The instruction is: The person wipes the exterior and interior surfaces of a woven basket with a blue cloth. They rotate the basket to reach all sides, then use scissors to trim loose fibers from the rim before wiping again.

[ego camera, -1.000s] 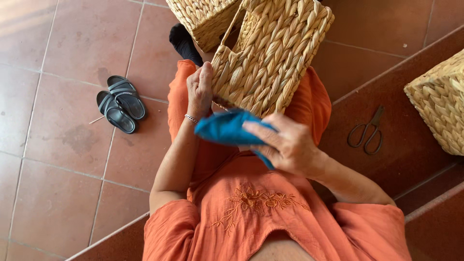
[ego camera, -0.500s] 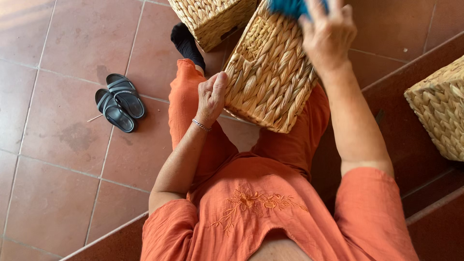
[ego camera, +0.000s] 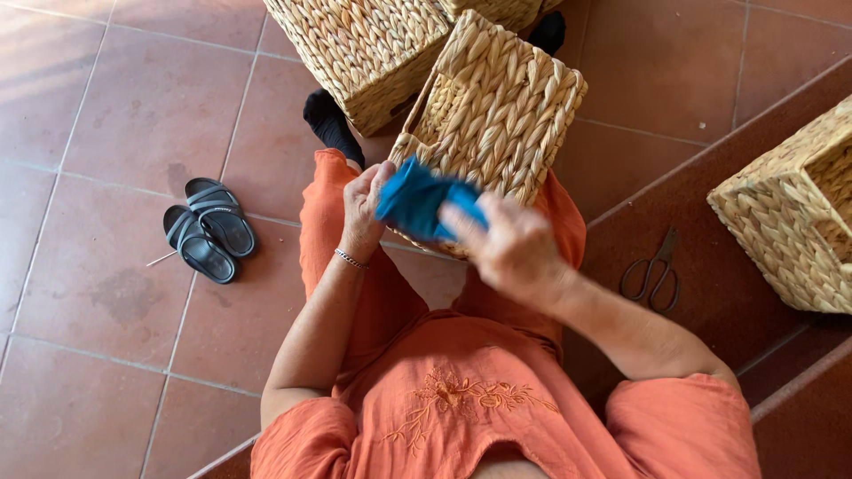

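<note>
A woven straw basket (ego camera: 506,106) rests tilted on my lap, over my orange trousers. My left hand (ego camera: 362,211), with a thin bracelet at the wrist, grips the basket's near left edge. My right hand (ego camera: 510,250) is blurred and holds a bright blue cloth (ego camera: 417,200) against the near side of the basket. The cloth's left end lies close to the fingers of my left hand.
A second straw basket (ego camera: 364,49) stands on the red tile floor beyond my knees. A third basket (ego camera: 794,208) sits on the step at right, with scissors (ego camera: 652,270) beside it. Black sandals (ego camera: 206,229) lie on the tiles at left.
My right hand with the blue cloth has come back down from the basket's far top edge to its near side. The basket and my left hand have shifted slightly.
</note>
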